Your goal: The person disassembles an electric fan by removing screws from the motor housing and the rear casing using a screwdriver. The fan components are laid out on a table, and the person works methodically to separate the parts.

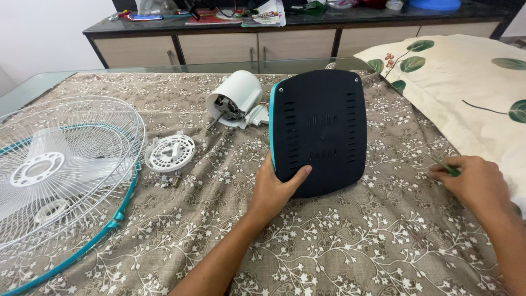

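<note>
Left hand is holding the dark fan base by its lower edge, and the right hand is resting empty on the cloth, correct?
Not quite. The head view shows the right hand pinching a thin green tool, not empty. The left hand does hold the base by its lower edge.

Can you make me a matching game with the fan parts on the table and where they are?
Things:
1. dark fan base
2. white motor housing
3. wire fan guard
4. thin green tool

Places:
A. far left of the table
B. at the right hand
C. tipped up, gripped by the left hand
D. lying behind the base's left edge

Pairs: 1-C, 2-D, 3-A, 4-B
</note>
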